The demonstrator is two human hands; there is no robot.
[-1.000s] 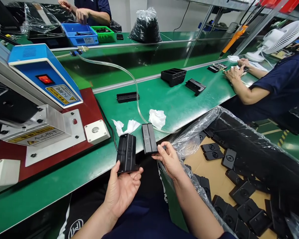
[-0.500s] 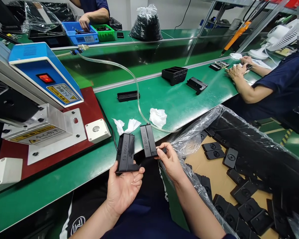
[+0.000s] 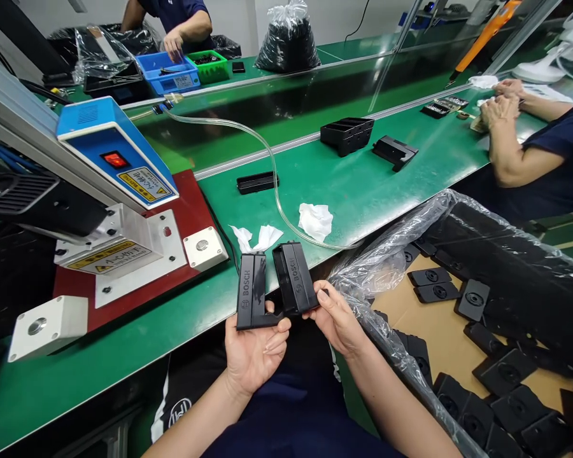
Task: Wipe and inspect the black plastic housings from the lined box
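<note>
My left hand [image 3: 256, 356] grips an L-shaped black plastic housing [image 3: 251, 289] by its lower end, BOSCH lettering towards me. Close beside it, my right hand [image 3: 338, 318] pinches a second black BOSCH housing [image 3: 296, 277] at its lower right corner. Both parts are held up over the front edge of the green bench [image 3: 210, 267], tilted slightly. Their lower ends are near each other; I cannot tell whether they touch. Behind them lie crumpled white tissues [image 3: 315, 221] and a black tray-like part [image 3: 256, 182].
A blue press machine [image 3: 117, 152] with white button boxes [image 3: 205, 248] stands left. A clear hose [image 3: 272, 159] crosses the bench. Right, a plastic-lined box [image 3: 382, 356] holds several black parts. A co-worker's hands [image 3: 501, 108] work at the far right; another person's hand [image 3: 174, 44] reaches into a blue bin [image 3: 162, 79].
The view has shifted slightly left, so the surroundings sit further right. Both housings have turned a little in my hands, and the right one now shows more of its hollow side.
</note>
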